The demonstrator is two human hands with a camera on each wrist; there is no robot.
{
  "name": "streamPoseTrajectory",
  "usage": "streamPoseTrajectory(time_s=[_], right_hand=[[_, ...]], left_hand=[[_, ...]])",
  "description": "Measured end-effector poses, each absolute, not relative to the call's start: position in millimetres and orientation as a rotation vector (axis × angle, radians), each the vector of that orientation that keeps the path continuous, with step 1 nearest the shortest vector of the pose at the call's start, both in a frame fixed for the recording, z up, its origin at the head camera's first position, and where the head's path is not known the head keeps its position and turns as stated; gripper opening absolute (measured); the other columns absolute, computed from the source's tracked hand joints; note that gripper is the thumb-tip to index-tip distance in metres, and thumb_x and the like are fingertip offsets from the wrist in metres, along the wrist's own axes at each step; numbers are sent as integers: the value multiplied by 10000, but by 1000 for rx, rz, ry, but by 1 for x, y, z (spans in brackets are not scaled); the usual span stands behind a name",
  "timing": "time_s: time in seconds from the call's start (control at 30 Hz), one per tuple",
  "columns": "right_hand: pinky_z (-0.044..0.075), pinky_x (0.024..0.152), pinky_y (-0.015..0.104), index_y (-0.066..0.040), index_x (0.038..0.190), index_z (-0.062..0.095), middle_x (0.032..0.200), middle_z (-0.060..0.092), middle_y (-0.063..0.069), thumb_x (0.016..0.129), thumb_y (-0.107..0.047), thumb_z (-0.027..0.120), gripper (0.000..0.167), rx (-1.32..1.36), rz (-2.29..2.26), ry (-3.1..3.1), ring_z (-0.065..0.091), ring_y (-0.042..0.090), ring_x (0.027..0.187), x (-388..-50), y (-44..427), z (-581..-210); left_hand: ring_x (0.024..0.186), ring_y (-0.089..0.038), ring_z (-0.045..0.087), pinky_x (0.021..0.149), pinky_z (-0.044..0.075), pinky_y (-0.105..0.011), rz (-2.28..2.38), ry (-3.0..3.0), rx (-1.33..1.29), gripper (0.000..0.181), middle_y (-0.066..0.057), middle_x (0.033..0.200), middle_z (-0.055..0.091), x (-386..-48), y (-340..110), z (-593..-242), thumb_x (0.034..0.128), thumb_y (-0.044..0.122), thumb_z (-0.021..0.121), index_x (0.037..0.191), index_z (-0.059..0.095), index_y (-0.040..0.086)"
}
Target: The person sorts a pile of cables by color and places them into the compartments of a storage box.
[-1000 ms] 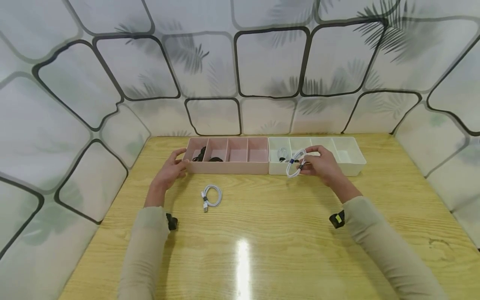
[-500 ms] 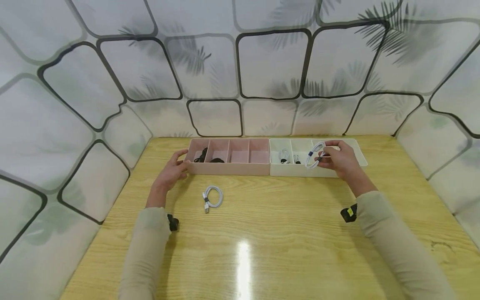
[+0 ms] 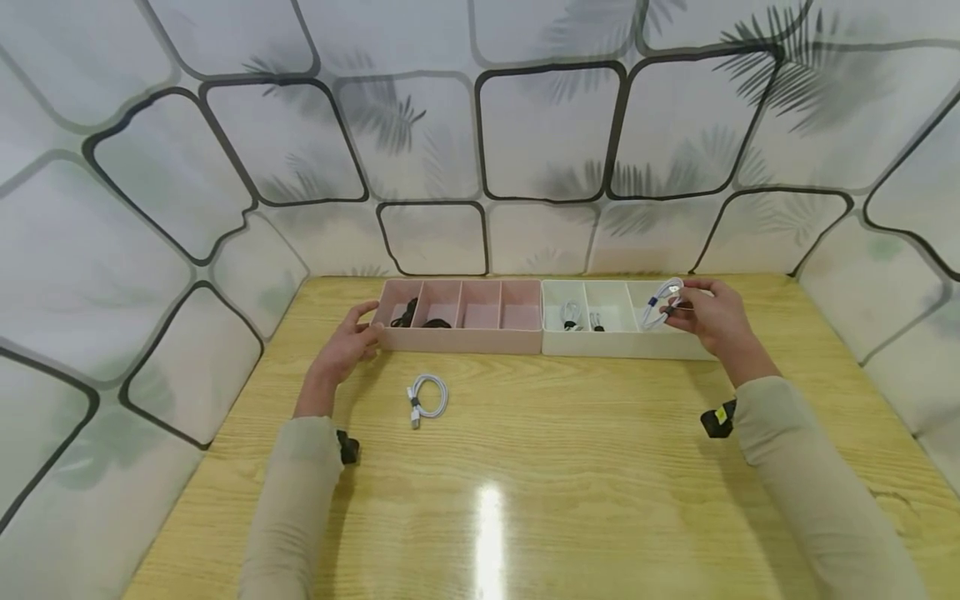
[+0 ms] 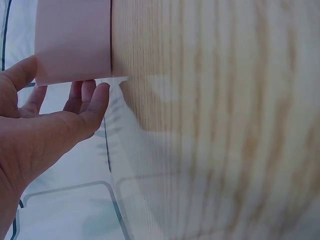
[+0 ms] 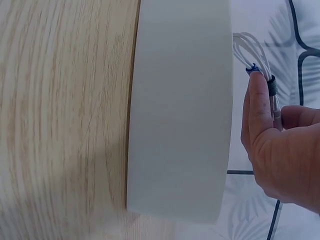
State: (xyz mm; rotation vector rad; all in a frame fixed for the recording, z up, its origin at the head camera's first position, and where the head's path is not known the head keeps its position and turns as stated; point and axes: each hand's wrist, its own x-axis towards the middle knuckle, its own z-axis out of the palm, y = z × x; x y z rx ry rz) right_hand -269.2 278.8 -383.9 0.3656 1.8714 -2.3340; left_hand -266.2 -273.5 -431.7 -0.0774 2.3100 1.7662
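Observation:
My right hand (image 3: 718,321) pinches a coiled white cable (image 3: 654,310) above the third compartment of the white divided box (image 3: 600,344). In the right wrist view, the cable's loops (image 5: 252,47) with a blue tie show above the box wall. My left hand (image 3: 343,348) touches the left end of the pink divided box (image 3: 465,340); in the left wrist view its fingers lie against that end. Another coiled white cable (image 3: 415,402) lies on the table before the pink box. The white box's rightmost compartment is mostly hidden by my right hand.
Black cables (image 3: 406,314) lie in the pink box's two leftmost compartments. The white box holds a white cable (image 3: 572,314) in its first compartment and a small item (image 3: 597,322) in its second. Both boxes stand end to end near the patterned backdrop (image 3: 540,237).
My right hand has moved rightward with the coiled cable, from over the second compartment to over the third. My left hand stays at the pink box's end.

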Motion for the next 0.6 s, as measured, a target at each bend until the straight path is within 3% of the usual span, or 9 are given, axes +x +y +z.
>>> streamPoseTrajectory(time_s=[0.27,0.6], right_hand=[[577,631,261,-106,1137,466,768,641,8,1032,-97,483,107,374,-2287,1917,686,123,678,-275,287,-388],[579,651,261,-119,1137,485,786,630,-49,998,-157,584,175,416,-2144,2067,670,94,691,-276,288,-388]], left_hand=[[1381,-424,339,986,391,-453,1768,2315,-95,583,-330,1542,219,-267,-273,-433,1080,191,406,1595,134,164],[1429,-447,263,1117,273,-586,1779,2271,-94,601,-318,1575,155,-262,-272,-425,1078,167,400,1602,105,170]])
